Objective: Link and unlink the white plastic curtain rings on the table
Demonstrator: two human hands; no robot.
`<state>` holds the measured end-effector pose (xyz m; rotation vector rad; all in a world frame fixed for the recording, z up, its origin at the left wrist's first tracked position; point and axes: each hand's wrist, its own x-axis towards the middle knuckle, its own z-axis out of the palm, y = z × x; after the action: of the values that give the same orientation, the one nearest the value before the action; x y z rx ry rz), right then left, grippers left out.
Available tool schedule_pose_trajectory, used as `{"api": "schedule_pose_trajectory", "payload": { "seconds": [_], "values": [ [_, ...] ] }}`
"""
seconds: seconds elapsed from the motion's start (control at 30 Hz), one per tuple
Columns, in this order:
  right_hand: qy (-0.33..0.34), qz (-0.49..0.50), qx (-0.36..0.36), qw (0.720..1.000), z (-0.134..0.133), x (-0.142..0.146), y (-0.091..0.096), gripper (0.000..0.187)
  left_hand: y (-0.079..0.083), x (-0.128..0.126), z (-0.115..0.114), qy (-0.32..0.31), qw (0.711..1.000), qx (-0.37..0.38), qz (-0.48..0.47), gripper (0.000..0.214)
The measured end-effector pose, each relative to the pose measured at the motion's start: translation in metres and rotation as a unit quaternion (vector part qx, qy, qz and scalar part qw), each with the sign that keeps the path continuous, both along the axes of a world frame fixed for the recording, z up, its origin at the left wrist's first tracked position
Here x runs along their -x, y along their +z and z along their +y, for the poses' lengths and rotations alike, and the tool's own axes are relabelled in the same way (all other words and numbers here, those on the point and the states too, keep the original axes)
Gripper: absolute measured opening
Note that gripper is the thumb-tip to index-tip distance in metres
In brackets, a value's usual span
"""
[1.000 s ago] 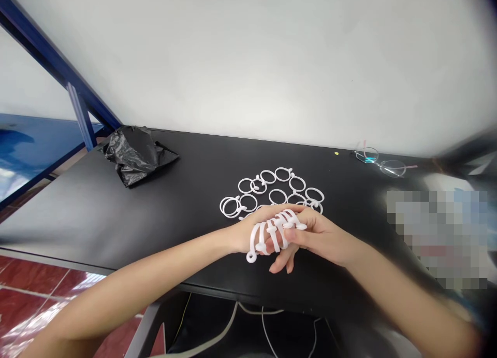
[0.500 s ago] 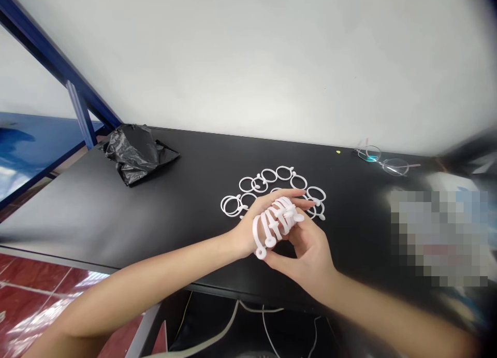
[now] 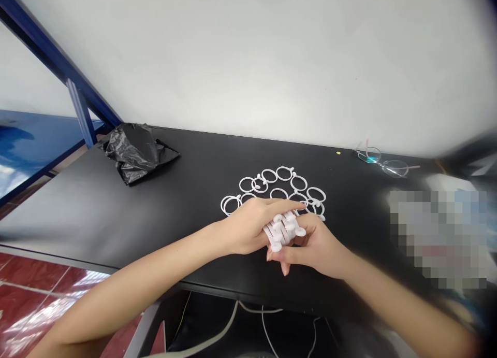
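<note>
Gathered: I am holding a stack [image 3: 282, 228] of white rings between both hands, just over the near edge of the table [image 3: 116, 213].
Left over: about a dozen loose rings [image 3: 285, 188] are lying flat in a cluster just beyond my hands, some touching or overlapping.
Left hand [image 3: 248, 226]: my fingers are lying close together across the top of the stack and pressing on it. I cannot tell whether they are passing through the rings.
Right hand [image 3: 316, 244]: my fingers are curling under and round the stack, gripping it from the right.
Rings: thin, smooth, hard-looking white plastic, each a circle with a small knob at the join.
Table: black, matt, flat.
Bag [image 3: 135, 151]: black, crinkled, glossy film, slumping at the far left.
Glasses [image 3: 382, 162]: clear round lenses, thin frame, lying at the far right.
</note>
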<state>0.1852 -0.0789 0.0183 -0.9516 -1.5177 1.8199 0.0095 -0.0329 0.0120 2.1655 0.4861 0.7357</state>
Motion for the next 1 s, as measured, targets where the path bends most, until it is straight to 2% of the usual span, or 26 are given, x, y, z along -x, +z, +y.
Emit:
{"api": "schedule_pose_trajectory", "payload": {
  "seconds": [0.1,0.2,0.33,0.43,0.57,0.67,0.73,0.83,0.9,1.0],
  "values": [
    [0.018,-0.029,0.006,0.999,0.0,-0.001,-0.001,0.016,0.002,0.004,0.002,0.005,0.988,-0.108,0.112,0.05],
    [0.027,-0.039,-0.018,0.999,0.0,-0.001,-0.002,0.027,0.005,0.003,0.002,0.003,0.966,-0.187,0.178,0.052],
    [0.007,-0.043,-0.023,0.999,-0.001,0.001,-0.002,0.021,0.005,0.0,0.0,0.024,0.934,-0.291,0.206,0.039],
    [0.006,-0.051,-0.008,0.999,-0.001,0.004,0.0,0.015,0.0,0.0,0.001,0.029,0.922,-0.329,0.203,0.036],
    [0.006,-0.061,-0.009,0.998,0.001,0.003,0.002,0.014,-0.005,0.0,0.002,0.043,0.924,-0.319,0.206,0.042],
    [0.037,-0.059,-0.014,0.997,0.004,-0.001,0.002,0.016,-0.002,0.001,0.002,0.029,0.927,-0.301,0.224,0.044],
    [0.078,-0.037,-0.013,0.996,0.007,-0.006,0.003,0.021,0.003,0.002,0.002,0.008,0.939,-0.26,0.223,0.05],
    [0.148,0.03,0.011,0.988,0.012,-0.014,0.006,0.034,0.008,0.004,0.002,-0.03,0.972,-0.139,0.185,0.056],
    [0.169,0.061,0.032,0.983,0.014,-0.017,0.007,0.041,0.008,0.004,0.002,-0.047,0.984,-0.075,0.154,0.055],
    [0.17,0.071,0.055,0.981,0.013,-0.017,0.006,0.049,0.005,0.002,0.002,-0.042,0.984,-0.072,0.16,0.058]
  ]
}}
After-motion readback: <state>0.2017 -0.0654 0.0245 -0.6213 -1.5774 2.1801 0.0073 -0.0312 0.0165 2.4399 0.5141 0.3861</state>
